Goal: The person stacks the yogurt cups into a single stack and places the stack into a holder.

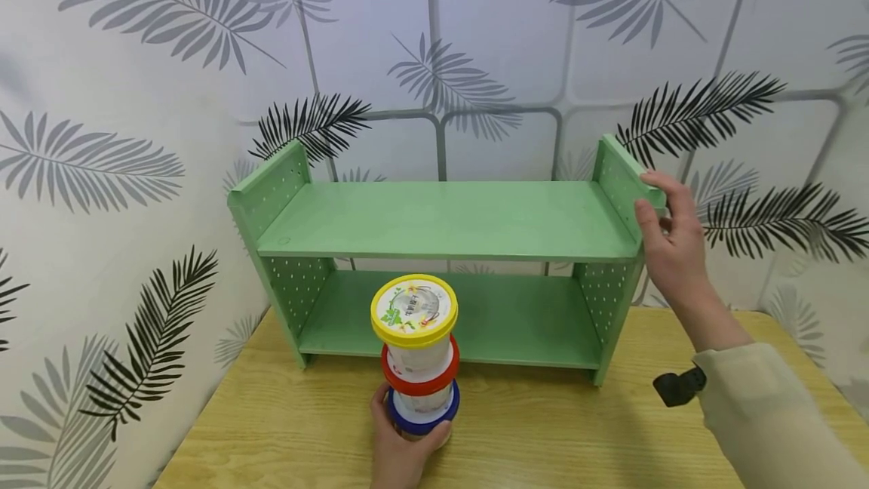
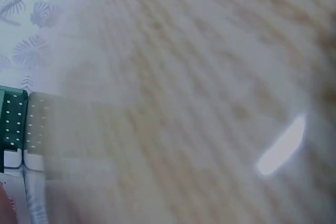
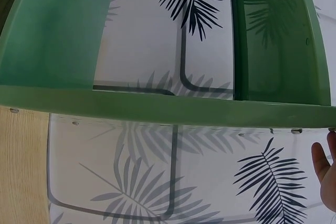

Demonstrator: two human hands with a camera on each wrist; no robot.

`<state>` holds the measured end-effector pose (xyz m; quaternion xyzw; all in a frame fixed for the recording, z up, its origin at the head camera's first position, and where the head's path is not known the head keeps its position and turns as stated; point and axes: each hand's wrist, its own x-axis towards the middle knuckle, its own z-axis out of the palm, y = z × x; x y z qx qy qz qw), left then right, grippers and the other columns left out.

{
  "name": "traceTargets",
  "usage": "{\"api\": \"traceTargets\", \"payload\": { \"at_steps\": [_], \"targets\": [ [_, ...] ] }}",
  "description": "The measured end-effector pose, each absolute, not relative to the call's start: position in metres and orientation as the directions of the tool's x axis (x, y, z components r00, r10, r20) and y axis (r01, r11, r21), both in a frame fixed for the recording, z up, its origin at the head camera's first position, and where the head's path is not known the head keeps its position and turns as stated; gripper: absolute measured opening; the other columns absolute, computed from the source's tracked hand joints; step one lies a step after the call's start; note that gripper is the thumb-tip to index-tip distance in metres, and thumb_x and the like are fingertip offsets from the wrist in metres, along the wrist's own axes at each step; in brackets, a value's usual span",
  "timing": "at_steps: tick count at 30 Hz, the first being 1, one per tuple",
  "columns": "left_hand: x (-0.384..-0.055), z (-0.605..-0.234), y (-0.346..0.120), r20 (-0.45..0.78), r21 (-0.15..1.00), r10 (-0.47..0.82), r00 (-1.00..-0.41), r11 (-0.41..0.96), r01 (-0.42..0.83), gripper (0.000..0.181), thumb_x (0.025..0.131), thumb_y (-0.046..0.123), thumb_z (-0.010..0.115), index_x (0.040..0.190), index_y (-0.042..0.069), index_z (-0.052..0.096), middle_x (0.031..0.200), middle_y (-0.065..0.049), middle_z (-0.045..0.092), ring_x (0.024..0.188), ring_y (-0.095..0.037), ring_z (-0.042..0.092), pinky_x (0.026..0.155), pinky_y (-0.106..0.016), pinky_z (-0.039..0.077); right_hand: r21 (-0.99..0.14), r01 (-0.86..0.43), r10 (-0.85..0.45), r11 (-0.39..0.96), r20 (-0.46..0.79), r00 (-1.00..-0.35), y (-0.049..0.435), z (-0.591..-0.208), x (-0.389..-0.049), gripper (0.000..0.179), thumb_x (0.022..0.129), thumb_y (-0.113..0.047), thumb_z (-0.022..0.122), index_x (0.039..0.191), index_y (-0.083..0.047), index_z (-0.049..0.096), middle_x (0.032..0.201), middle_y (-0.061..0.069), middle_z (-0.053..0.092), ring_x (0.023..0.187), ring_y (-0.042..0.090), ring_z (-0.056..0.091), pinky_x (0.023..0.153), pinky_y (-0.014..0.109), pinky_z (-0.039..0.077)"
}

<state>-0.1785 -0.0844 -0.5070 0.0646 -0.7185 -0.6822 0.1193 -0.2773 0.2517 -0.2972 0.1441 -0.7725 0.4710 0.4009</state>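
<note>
In the head view, three white tubs stand stacked on the table. The top tub (image 1: pixel 416 312) has a yellow lid with a printed picture, the middle tub (image 1: pixel 419 382) a red lid, the bottom tub (image 1: pixel 424 419) a blue lid. My left hand (image 1: pixel 400 451) grips the bottom tub, fingers on its left and thumb across its front right. My right hand (image 1: pixel 675 247) holds the upper front corner of the right side panel of a green two-tier shelf (image 1: pixel 441 217). The right wrist view shows that hand's fingers (image 3: pixel 328 182) at the panel's edge. Blur fills most of the left wrist view.
The shelf stands on a wooden table (image 1: pixel 516 429), behind the tubs. Its side panels (image 1: pixel 288 293) are perforated. Close behind it rises a wall (image 1: pixel 502 36) with leaf-patterned paper, which continues along the left. A black wrist device (image 1: pixel 679 385) sits by the right sleeve.
</note>
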Motion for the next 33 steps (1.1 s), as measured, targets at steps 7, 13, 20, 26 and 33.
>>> {"api": "traceTargets", "payload": {
  "at_steps": [7,13,20,26,33],
  "targets": [
    [-0.180,-0.495,-0.090,0.107,0.994,-0.239,-0.965,0.019,0.106,0.102,0.069,0.011,0.089,0.144,0.007,0.020,0.136,-0.020,0.042,0.124,-0.037,0.044,0.104,-0.053,0.036,-0.605,-0.607,0.151,0.516,0.762,-0.630,0.250,-0.297,-0.276,0.036,0.102,-0.013,0.047,0.138,-0.006,0.047,0.144,0.006,0.044,0.105,0.004,0.044,0.074,0.022,0.038],
    [-0.180,-0.483,-0.098,0.115,0.993,-0.221,-0.968,0.000,0.118,0.100,0.071,0.009,0.088,0.144,0.008,0.019,0.137,-0.018,0.041,0.125,-0.034,0.044,0.105,-0.050,0.036,-0.597,-0.618,0.147,0.512,0.769,-0.622,0.249,-0.297,-0.275,0.036,0.102,-0.012,0.047,0.138,-0.005,0.047,0.145,0.006,0.043,0.105,0.004,0.044,0.074,0.022,0.038],
    [-0.180,-0.469,-0.110,0.170,0.985,-0.198,-0.965,0.028,0.168,0.097,0.072,0.007,0.086,0.143,0.007,0.020,0.135,-0.016,0.042,0.123,-0.030,0.046,0.102,-0.042,0.039,-0.600,-0.622,0.143,0.502,0.767,-0.625,0.249,-0.297,-0.276,0.035,0.102,-0.010,0.047,0.137,-0.004,0.048,0.145,0.007,0.043,0.104,0.004,0.045,0.074,0.022,0.037],
    [-0.179,-0.449,-0.117,0.165,0.986,-0.173,-0.971,0.038,0.160,0.097,0.074,0.008,0.085,0.144,0.006,0.018,0.137,-0.017,0.041,0.124,-0.033,0.045,0.105,-0.047,0.038,-0.603,-0.611,0.146,0.513,0.762,-0.630,0.250,-0.298,-0.277,0.036,0.102,-0.011,0.047,0.137,-0.004,0.047,0.145,0.008,0.043,0.109,0.002,0.043,0.075,0.021,0.036],
    [-0.180,-0.429,-0.121,0.157,0.988,-0.160,-0.975,0.019,0.156,0.095,0.076,0.009,0.084,0.145,0.008,0.018,0.139,-0.017,0.040,0.126,-0.034,0.044,0.106,-0.050,0.036,-0.597,-0.611,0.145,0.519,0.766,-0.626,0.250,-0.297,-0.276,0.036,0.103,-0.011,0.046,0.138,-0.005,0.047,0.146,0.006,0.042,0.107,0.002,0.043,0.074,0.022,0.036]
  ]
}}
